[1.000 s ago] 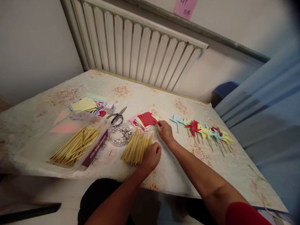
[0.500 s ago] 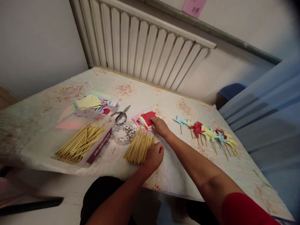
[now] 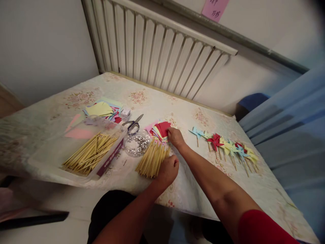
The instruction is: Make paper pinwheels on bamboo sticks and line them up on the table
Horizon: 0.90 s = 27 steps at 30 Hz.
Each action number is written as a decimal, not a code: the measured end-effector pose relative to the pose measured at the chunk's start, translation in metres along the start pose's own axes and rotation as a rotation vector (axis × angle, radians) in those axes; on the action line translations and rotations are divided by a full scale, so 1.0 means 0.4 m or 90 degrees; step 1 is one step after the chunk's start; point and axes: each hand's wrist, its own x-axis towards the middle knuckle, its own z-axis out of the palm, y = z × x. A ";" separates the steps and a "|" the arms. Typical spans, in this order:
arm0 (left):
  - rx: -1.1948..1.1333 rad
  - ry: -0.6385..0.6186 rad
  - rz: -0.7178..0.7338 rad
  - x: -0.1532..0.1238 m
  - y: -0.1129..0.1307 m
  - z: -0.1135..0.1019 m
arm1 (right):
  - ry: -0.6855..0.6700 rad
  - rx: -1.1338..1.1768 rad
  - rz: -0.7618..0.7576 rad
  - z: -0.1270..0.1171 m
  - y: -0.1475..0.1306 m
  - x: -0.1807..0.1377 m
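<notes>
**Your right hand (image 3: 177,138) is at the red paper (image 3: 161,129)**

The red paper tops a small pile beyond the sticks (image 3: 151,160). You touch its right edge; whether you pinch it, I cannot tell. Your left hand (image 3: 168,171) curls closed beside the sticks, any grip hidden. Pinwheels (image 3: 228,146) lie rightward.

A single view looks out from the person's head, forward and down, over the near edge of the bench (image 3: 182,115), close enough for the left hand (image 3: 167,170) and right hand (image 3: 176,137) to sit just below mid-frame. It is rolled, so the radiator (image 3: 157,51) ahead slopes down rightward.
</notes>
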 end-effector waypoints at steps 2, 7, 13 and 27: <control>0.001 -0.001 -0.004 0.001 -0.002 0.001 | 0.018 0.001 0.026 0.000 -0.001 0.002; 0.003 -0.003 0.003 0.000 -0.001 -0.002 | 0.067 0.011 0.073 -0.003 0.000 0.007; 0.003 0.011 0.004 0.002 -0.006 -0.001 | 0.119 0.079 0.130 0.000 0.011 0.019; -0.053 0.028 -0.011 0.011 -0.012 -0.002 | 0.343 0.193 0.246 -0.066 0.091 0.011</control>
